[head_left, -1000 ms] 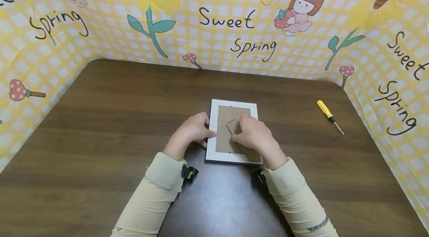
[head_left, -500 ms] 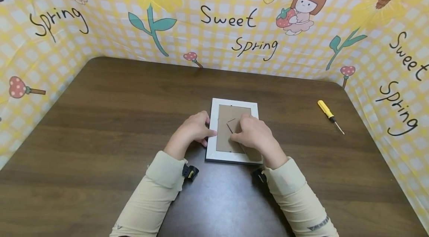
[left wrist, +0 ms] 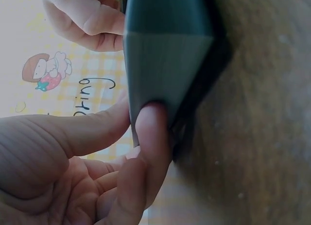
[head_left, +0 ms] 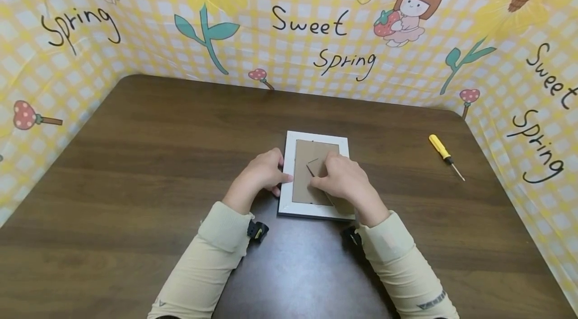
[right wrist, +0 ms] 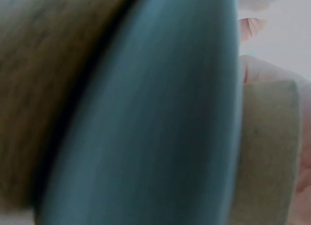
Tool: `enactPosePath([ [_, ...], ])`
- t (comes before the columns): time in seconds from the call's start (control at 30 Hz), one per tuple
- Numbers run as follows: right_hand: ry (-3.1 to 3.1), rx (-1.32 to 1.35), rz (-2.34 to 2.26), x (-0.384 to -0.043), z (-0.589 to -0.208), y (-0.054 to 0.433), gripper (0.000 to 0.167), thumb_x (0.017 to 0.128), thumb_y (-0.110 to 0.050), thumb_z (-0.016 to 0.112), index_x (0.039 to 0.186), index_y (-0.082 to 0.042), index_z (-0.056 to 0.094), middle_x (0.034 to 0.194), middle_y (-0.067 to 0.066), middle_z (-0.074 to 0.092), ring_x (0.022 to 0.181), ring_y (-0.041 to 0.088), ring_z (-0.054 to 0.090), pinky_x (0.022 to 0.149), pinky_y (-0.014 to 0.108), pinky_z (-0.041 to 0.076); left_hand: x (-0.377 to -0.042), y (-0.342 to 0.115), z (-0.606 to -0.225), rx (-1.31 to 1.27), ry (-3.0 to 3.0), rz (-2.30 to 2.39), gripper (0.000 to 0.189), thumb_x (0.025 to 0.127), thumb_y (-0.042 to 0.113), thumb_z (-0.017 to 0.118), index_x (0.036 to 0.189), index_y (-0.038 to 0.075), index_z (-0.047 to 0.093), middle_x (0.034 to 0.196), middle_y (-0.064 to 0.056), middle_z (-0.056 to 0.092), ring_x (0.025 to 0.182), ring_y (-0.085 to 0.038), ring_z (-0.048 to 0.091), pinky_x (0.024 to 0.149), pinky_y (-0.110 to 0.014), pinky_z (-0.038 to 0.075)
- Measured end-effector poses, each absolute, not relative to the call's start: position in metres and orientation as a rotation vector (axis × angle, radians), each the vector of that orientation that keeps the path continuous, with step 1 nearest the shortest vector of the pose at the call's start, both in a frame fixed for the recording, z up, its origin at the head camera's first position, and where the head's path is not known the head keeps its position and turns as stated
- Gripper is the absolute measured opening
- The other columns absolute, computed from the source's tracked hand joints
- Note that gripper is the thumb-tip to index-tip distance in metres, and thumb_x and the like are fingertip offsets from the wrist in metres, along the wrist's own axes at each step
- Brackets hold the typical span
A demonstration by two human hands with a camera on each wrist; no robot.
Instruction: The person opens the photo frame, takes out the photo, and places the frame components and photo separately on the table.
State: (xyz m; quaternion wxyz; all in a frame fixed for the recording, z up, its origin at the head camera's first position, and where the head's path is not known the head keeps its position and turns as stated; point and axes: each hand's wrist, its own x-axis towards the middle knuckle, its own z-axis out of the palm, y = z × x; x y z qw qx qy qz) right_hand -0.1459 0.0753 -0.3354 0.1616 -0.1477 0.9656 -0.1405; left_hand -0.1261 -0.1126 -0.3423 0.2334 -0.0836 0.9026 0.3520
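Observation:
A white picture frame (head_left: pixel 290 148) lies back side up on the table, its brown backing board (head_left: pixel 307 193) showing. My left hand (head_left: pixel 262 171) grips the frame's left edge; in the left wrist view the thumb (left wrist: pixel 95 128) lies over the border and a fingertip (left wrist: pixel 153 120) presses the side. Over the board, my right hand (head_left: pixel 345 178) has its fingers curled and seems to pinch the brown stand flap (head_left: pixel 344 207); its fingertips are partly hidden. The right wrist view shows the flap (right wrist: pixel 269 137) jutting past the frame's side (right wrist: pixel 150 123), beside the palm.
A screwdriver (head_left: pixel 444 156) with a yellow handle lies to the right on the brown wooden table (head_left: pixel 180 123). A yellow checked cloth (head_left: pixel 149 28) with printed drawings and lettering stands round the table's back and sides.

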Motion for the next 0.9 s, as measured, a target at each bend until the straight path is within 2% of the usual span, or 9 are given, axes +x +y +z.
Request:
enactPosePath([
  [0.27,2.754,-0.413,-0.377,-0.147,-0.334,0.078,0.033,0.081,-0.039,0.07,0.088,-0.011,0.052,0.079,0.004,0.056,0.067,0.022,0.054,0.053,0.031,0.041,-0.127,-0.11,-0.341,-0.192,2.479,0.974,0.042,0.091,0.022,0.073,0.12,0.002,0.049,0.102,-0.017,0.063,0.057,-0.016,0.069,0.076,-0.03,0.051],
  [0.37,2.728,-0.422,-0.33,-0.15,-0.332,0.074,0.035,0.084,-0.041,0.069,0.075,-0.013,0.05,0.069,0.001,0.048,0.062,0.019,0.048,0.05,0.031,0.038,-0.128,-0.111,-0.342,-0.188,2.484,0.968,0.043,0.091,0.022,0.073,0.121,0.002,0.049,0.1,-0.015,0.063,0.057,-0.016,0.068,0.075,-0.03,0.05],
  [0.5,2.714,-0.493,-0.235,-0.159,-0.329,0.063,0.05,0.09,-0.046,0.066,0.057,-0.017,0.041,0.064,-0.001,0.038,0.058,0.015,0.039,0.049,0.03,0.033,-0.126,-0.112,-0.343,-0.208,2.489,0.964,0.043,0.092,0.022,0.073,0.121,0.003,0.049,0.093,-0.014,0.064,0.056,-0.016,0.068,0.073,-0.03,0.049],
  [0.7,2.649,-0.549,-0.073,-0.169,-0.328,0.053,0.05,0.095,-0.04,0.06,0.055,-0.018,0.038,0.068,0.0,0.038,0.063,0.015,0.042,0.053,0.03,0.035,-0.125,-0.112,-0.346,-0.194,2.474,0.975,0.042,0.092,0.022,0.072,0.12,0.002,0.048,0.091,-0.012,0.063,0.056,-0.016,0.068,0.069,-0.028,0.049],
  [0.9,2.61,-0.625,-0.091,-0.179,-0.327,0.051,0.046,0.092,-0.039,0.062,0.056,-0.02,0.042,0.059,-0.004,0.039,0.064,0.014,0.047,0.057,0.029,0.038,-0.125,-0.112,-0.343,-0.205,2.482,0.984,0.041,0.092,0.021,0.072,0.12,0.003,0.048,0.091,-0.013,0.064,0.057,-0.017,0.068,0.066,-0.028,0.048],
])
